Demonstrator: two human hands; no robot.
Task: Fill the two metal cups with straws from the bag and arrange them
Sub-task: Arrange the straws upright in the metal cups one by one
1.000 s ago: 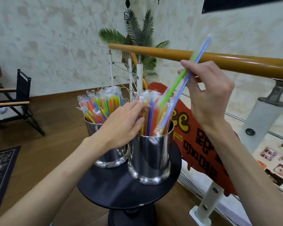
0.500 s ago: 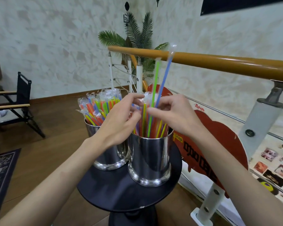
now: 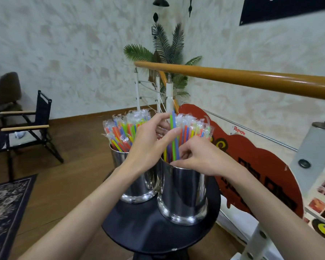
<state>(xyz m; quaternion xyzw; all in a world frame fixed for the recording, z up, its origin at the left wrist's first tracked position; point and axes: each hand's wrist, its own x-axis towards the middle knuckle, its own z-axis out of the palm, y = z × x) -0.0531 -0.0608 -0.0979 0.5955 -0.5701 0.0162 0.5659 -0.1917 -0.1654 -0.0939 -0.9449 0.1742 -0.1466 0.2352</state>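
Two shiny metal cups stand side by side on a small round black table [image 3: 150,226]. The left cup [image 3: 137,184] and the right cup [image 3: 184,196] are both packed with wrapped coloured straws [image 3: 193,128]. A green and a blue straw [image 3: 173,139] stand upright in the right cup and stick up a little above the rest. My right hand [image 3: 201,158] pinches these two low down, just over the cup's rim. My left hand [image 3: 150,145] reaches over the left cup and holds the same two straws higher up between thumb and fingers. No bag is visible.
A wooden handrail [image 3: 251,79] on white posts runs close behind and to the right of the table. A red sign [image 3: 261,166] leans under it. A folding chair [image 3: 26,126] and a dark rug [image 3: 6,207] are on the wooden floor to the left.
My right hand has come down from beside the handrail to the right cup's rim, pushing the green and blue straws deep among the others. My left hand stayed at the straw tops.
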